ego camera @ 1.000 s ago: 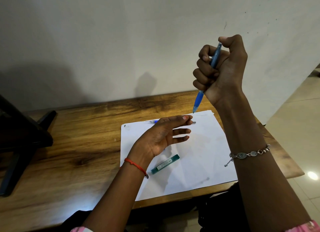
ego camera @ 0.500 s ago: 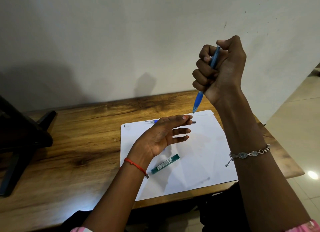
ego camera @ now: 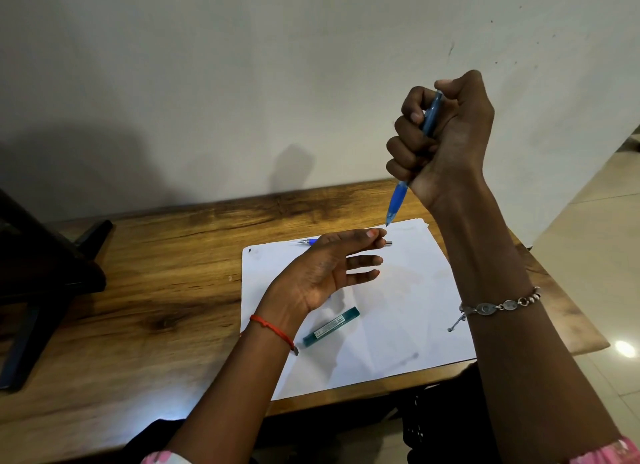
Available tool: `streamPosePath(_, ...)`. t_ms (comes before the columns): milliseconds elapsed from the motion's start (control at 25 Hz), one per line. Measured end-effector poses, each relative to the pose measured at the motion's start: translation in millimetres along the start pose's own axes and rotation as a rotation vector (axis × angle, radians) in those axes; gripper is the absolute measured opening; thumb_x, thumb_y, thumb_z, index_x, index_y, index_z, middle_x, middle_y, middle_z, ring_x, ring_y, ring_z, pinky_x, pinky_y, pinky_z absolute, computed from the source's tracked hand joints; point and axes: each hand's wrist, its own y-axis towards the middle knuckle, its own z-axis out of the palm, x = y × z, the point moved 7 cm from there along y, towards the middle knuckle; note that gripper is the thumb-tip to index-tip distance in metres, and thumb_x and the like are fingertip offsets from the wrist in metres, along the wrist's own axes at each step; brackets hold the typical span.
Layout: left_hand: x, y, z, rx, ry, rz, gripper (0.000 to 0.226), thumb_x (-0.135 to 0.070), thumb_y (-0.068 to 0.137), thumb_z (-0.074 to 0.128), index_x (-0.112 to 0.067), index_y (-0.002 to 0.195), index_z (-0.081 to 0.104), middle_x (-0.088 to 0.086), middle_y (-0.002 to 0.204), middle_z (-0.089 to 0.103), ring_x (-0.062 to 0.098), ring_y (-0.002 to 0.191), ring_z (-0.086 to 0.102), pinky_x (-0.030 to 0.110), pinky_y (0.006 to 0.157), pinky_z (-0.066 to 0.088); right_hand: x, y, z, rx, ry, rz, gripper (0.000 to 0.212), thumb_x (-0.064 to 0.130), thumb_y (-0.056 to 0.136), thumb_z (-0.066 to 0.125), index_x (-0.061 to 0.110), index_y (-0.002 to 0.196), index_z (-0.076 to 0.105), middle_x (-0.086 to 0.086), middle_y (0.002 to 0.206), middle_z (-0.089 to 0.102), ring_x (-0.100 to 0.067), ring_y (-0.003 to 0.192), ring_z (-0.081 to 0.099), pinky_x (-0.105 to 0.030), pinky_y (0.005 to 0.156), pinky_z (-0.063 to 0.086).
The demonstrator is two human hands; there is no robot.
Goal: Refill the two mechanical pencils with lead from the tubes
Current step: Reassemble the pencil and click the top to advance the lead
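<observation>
Dim, flat indoor light, whole frame sharp. My raised right hand (ego camera: 446,141) throws a soft shadow on the wall (ego camera: 207,65) near 12 o'clock, and a broader dark patch sits at 9. Hard glare spot on the floor tiles (ego camera: 625,348) at 4. Paper (ego camera: 398,307) reads brightest. Table (ego camera: 156,290) edge bows toward the corners.

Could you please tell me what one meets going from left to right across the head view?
In order: dark wooden furniture → red string bracelet → teal plastic lead tube → blue plastic mechanical pencil → silver chain bracelet.
</observation>
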Motion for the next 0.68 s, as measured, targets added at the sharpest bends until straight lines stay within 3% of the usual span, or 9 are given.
streamPosePath(680,1.4,1.3,1.0,0.006,0.002,-0.012,0.018,-0.02,0.087,0.056,-0.02,0.081,0.073,-0.009,0.076,0.071,0.007,0.067,0.066,0.023,0.064,0.056,-2.5,1.3,1.1,0.031,-0.014,0.03,0.041,0.03,0.09,0.022,0.012,0.054,0.03,0.006,0.036,0.016,-0.008,0.032,0.008,-0.012,0.043,0.011)
